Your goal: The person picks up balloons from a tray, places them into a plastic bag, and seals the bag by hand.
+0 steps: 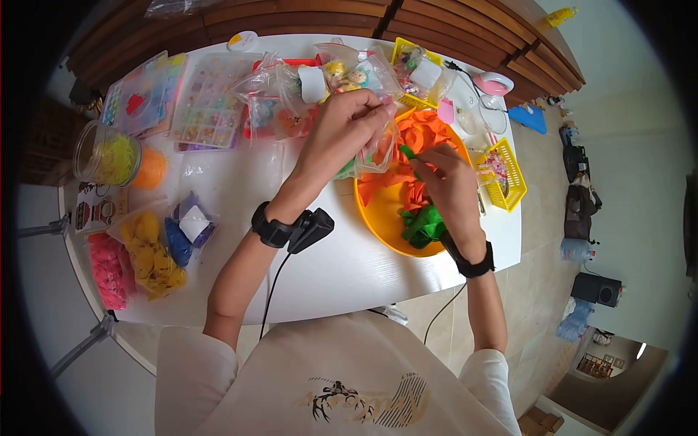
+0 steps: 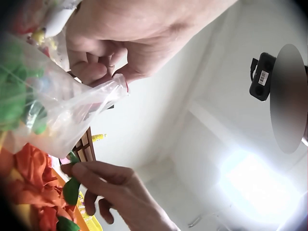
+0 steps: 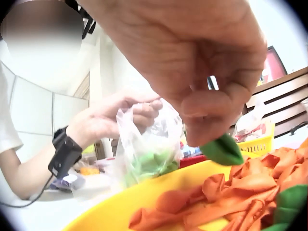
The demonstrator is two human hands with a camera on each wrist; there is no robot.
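Over the yellow bowl (image 1: 378, 218), right hand (image 1: 447, 185) pinches a green balloon (image 3: 222, 149); left hand (image 1: 342, 131) grips a plastic bag (image 3: 147, 149).

One yellow bowl (image 1: 378, 218) of orange and green balloons; two yellow baskets (image 1: 509, 174); one clear jar (image 1: 109, 154) of yellow bands; two clear bead organisers (image 1: 207, 102); two wrist cameras (image 1: 309, 229).

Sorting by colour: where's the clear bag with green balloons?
Head view, centre: the left hand holds the clear bag over the yellow bowl's left rim.
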